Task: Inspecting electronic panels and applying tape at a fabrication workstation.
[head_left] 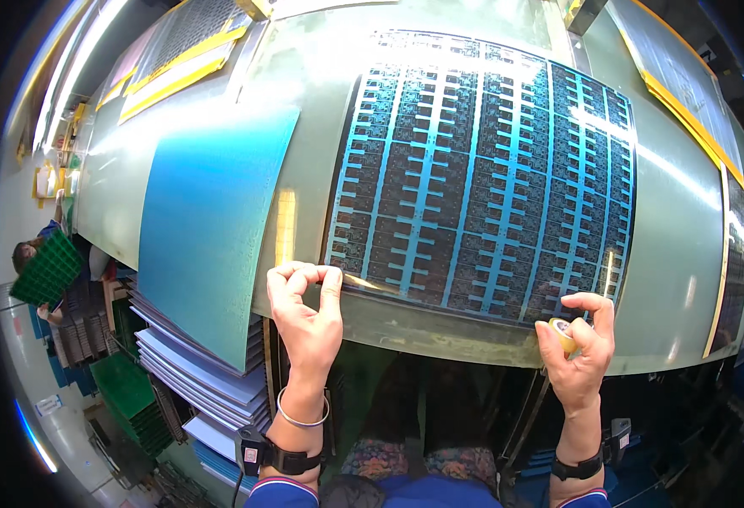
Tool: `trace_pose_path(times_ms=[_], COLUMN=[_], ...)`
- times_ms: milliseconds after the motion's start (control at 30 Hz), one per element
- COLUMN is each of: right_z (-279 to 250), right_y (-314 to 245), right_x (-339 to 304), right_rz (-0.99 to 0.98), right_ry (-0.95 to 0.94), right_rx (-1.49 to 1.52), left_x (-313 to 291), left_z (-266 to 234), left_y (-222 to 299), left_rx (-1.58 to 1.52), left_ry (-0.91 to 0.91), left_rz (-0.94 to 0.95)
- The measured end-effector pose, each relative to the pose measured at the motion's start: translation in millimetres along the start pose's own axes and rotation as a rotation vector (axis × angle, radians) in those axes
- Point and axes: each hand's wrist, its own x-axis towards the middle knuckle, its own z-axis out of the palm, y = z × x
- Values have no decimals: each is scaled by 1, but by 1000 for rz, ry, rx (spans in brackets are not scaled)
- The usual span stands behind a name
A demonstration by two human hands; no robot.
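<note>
A dark film with rows of fine circuit patterns lies flat before me, with bright blue showing through its gaps. My left hand is closed in a pinch beside the film's near left corner. From its fingertips a glossy yellowish strip of tape runs along the near edge; farther right it is hard to make out. My right hand grips a small roll of yellow tape at the near right corner. A plain blue panel rests left of the film, its near end overhanging the table.
The pale green table ends just in front of me. Below its left side stand stacked panels. Yellow-edged frames lie at the far left, and another yellow-edged sheet at right. At far left, a person holds a green panel.
</note>
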Motion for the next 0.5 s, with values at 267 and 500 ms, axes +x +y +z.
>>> trace_pose_path(times_ms=[267,500], right_z=[4,1], right_y=[0,18], right_x=[5,9], right_rz=[-24,-104], right_ry=[28,53], right_rx=[-45,-30], left_x=[-3,8], left_z=[6,2], left_y=[0,-6], left_rx=[63,281], left_ry=[-9,53], left_rz=[-21,139])
